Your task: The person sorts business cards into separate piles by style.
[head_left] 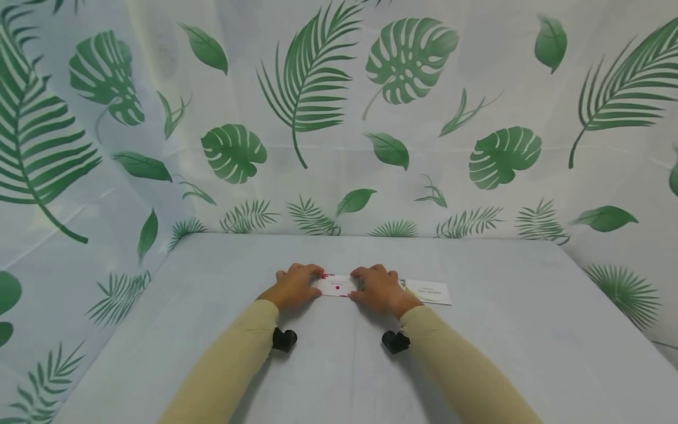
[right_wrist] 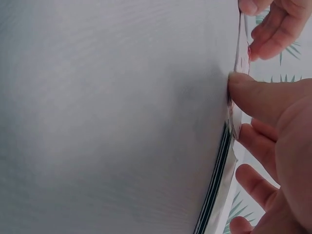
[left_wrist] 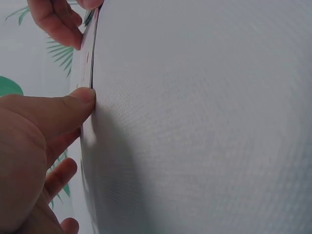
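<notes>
A small white card (head_left: 337, 286) with red floral corners and a red dot lies on the table in the head view. My left hand (head_left: 294, 287) pinches its left end between thumb and fingers. At the other end my right hand (head_left: 380, 290) holds it the same way, thumb on the near edge. Just right of that hand lies a second white card (head_left: 431, 291) with a yellow-green part, partly hidden by the hand. In the right wrist view, a stack with dark edges (right_wrist: 214, 178) sits beyond the right thumb (right_wrist: 248, 90).
A pale cloth covers the table (head_left: 339, 365). Behind it and along both sides hangs a white curtain (head_left: 328, 194) printed with green leaves. A black wrist device (head_left: 285, 340) sits under the left sleeve, and another black device (head_left: 395, 342) under the right.
</notes>
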`<state>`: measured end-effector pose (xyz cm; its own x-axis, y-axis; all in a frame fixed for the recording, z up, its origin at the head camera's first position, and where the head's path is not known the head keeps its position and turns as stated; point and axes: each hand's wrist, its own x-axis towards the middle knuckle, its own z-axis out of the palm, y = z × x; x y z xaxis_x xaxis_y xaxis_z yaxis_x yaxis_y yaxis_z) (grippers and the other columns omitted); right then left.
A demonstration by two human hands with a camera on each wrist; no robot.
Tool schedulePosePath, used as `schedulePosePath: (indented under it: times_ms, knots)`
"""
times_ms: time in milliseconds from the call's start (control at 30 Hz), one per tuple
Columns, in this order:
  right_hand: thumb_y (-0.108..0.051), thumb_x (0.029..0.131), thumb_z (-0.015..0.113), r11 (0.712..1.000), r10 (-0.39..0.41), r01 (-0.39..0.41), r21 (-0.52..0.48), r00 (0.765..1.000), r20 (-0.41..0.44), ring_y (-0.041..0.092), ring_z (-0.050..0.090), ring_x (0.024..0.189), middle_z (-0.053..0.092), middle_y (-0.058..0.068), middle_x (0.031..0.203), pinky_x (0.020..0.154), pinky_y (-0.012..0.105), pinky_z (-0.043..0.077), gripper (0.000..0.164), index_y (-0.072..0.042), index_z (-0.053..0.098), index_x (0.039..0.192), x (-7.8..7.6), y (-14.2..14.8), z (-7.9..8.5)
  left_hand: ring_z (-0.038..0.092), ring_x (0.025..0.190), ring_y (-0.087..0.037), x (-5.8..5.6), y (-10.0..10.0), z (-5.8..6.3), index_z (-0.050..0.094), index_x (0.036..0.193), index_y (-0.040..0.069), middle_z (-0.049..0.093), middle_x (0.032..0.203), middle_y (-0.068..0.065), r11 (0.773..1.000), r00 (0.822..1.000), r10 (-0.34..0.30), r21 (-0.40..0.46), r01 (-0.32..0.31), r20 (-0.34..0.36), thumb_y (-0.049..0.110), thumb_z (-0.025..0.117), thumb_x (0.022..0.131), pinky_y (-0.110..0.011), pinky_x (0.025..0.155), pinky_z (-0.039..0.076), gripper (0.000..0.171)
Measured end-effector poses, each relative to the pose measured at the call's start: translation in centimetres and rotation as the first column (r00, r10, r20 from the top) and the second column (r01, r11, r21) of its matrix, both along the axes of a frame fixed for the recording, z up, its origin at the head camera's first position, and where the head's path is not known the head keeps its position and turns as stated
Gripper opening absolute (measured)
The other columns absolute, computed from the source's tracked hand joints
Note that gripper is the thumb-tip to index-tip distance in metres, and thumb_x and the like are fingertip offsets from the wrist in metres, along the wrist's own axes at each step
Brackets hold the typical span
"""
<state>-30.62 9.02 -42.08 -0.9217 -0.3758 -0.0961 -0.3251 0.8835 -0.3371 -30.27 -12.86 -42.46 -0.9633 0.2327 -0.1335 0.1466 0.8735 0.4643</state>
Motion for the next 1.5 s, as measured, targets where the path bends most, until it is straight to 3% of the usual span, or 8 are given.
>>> schedulePosePath:
  times_ms: [400, 633, 833, 933, 1067, 1267, 1367, 1500]
  knots:
    - [-0.036, 0.09, 0.075, 1.0, 0.006, -0.006, -0.023, 1.0, -0.021, 0.034, 0.04, 0.132, 0.059, 0.009, 0.133, 0.103, 0.056, 0.029, 0.055, -0.016, 0.06, 0.138, 0.4, -0.3, -0.1, 0.039, 0.136, -0.03, 0.4, -0.4, 0.0, 0.057, 0.142, 0.016, 0.056, 0.14, -0.006, 1.0, 1.0, 0.021, -0.004, -0.021, -0.002, 0.026, 0.077, 0.09, -0.057, 0.104, 0.023, 0.056]
    - [-0.033, 0.089, 0.075, 0.981, 0.092, -0.099, -0.167, 0.995, -0.048, 0.032, 0.044, 0.129, 0.061, 0.007, 0.128, 0.098, 0.054, 0.031, 0.053, -0.013, 0.061, 0.136, 2.4, -1.7, 0.4, 0.037, 0.137, -0.032, 1.8, -3.8, 0.9, 0.056, 0.143, 0.017, 0.053, 0.142, -0.009, 0.998, 0.998, 0.058, 0.013, -0.057, -0.02, 0.029, 0.077, 0.09, -0.058, 0.102, 0.023, 0.057]
    - [-0.032, 0.092, 0.072, 0.934, 0.243, -0.252, -0.253, 0.968, -0.066, 0.029, 0.047, 0.128, 0.06, 0.004, 0.133, 0.101, 0.056, 0.032, 0.051, -0.01, 0.06, 0.136, 5.7, -4.7, 0.3, 0.04, 0.136, -0.034, 3.8, -7.7, 1.9, 0.056, 0.142, 0.013, 0.054, 0.143, -0.009, 0.998, 1.0, 0.014, 0.067, -0.013, -0.011, 0.028, 0.073, 0.093, -0.064, 0.105, 0.02, 0.054]
    - [-0.033, 0.093, 0.07, 0.915, 0.327, -0.331, -0.229, 0.943, -0.057, 0.023, 0.047, 0.128, 0.061, -0.003, 0.133, 0.101, 0.052, 0.033, 0.048, -0.012, 0.061, 0.135, 7.5, -6.7, 0.3, 0.042, 0.136, -0.034, 5.3, -9.6, 1.9, 0.058, 0.14, 0.011, 0.056, 0.141, -0.007, 0.996, 1.0, -0.003, 0.092, 0.002, 0.009, 0.025, 0.073, 0.092, -0.07, 0.105, 0.017, 0.051]
    - [-0.036, 0.093, 0.07, 0.893, 0.414, -0.409, -0.186, 0.91, -0.01, 0.016, 0.046, 0.126, 0.061, -0.012, 0.129, 0.098, 0.043, 0.034, 0.045, -0.018, 0.063, 0.133, 9.6, -9.2, 0.2, 0.042, 0.137, -0.036, 7.1, -11.3, 1.5, 0.061, 0.136, 0.013, 0.058, 0.14, -0.008, 0.992, 0.997, 0.02, 0.127, -0.029, 0.072, 0.026, 0.075, 0.089, -0.072, 0.105, 0.019, 0.051]
    - [-0.041, 0.092, 0.072, 0.859, 0.506, -0.503, -0.094, 0.862, 0.02, 0.011, 0.045, 0.122, 0.061, -0.02, 0.12, 0.087, 0.037, 0.033, 0.043, -0.025, 0.065, 0.131, 11.3, -11.0, -0.1, 0.044, 0.134, -0.036, 8.5, -12.2, 0.7, 0.065, 0.129, 0.014, 0.063, 0.132, -0.004, 0.986, 0.993, -0.007, 0.167, -0.012, 0.114, 0.025, 0.079, 0.086, -0.076, 0.102, 0.015, 0.047]
    - [-0.043, 0.091, 0.071, 0.868, 0.496, -0.495, -0.029, 0.868, 0.016, 0.011, 0.044, 0.123, 0.06, -0.022, 0.119, 0.087, 0.039, 0.032, 0.042, -0.028, 0.066, 0.131, 11.4, -10.8, -0.3, 0.047, 0.132, -0.036, 8.9, -12.1, 0.4, 0.067, 0.127, 0.014, 0.065, 0.129, -0.002, 0.987, 0.994, -0.026, 0.16, 0.01, 0.103, 0.023, 0.081, 0.083, -0.076, 0.099, 0.015, 0.046]
    - [-0.044, 0.09, 0.071, 0.898, 0.439, -0.439, 0.023, 0.898, -0.001, 0.014, 0.044, 0.125, 0.061, -0.022, 0.119, 0.09, 0.044, 0.031, 0.041, -0.03, 0.066, 0.128, 10.8, -9.4, -0.1, 0.049, 0.13, -0.033, 9.9, -11.7, 0.5, 0.069, 0.125, 0.017, 0.067, 0.125, 0.0, 0.993, 0.997, -0.042, 0.115, 0.035, 0.065, 0.025, 0.084, 0.081, -0.066, 0.095, 0.025, 0.047]
